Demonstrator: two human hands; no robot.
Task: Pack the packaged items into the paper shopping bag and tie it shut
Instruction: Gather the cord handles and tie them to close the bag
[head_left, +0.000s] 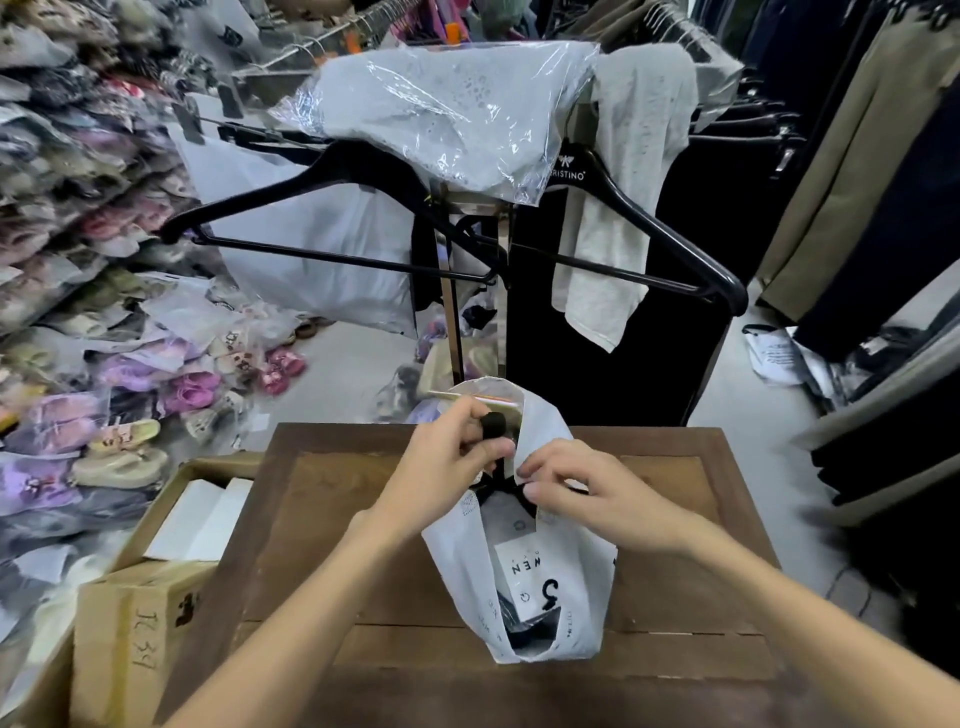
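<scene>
Black ribbon (496, 480) pinched in our left hand (451, 457) and right hand (566, 486); we judge a hard tug could tear the paper bag (545, 587)

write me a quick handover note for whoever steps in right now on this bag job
Left hand: pinching a loop of the black ribbon at the bag's mouth.
Right hand: pinching the other side of the tie at the paper shopping bag.
The bag lies on the wooden table, with a packaged item visible inside through the gap.
Done: packing, apparently.
Left: finish the knot; it looks only half tied.
</scene>
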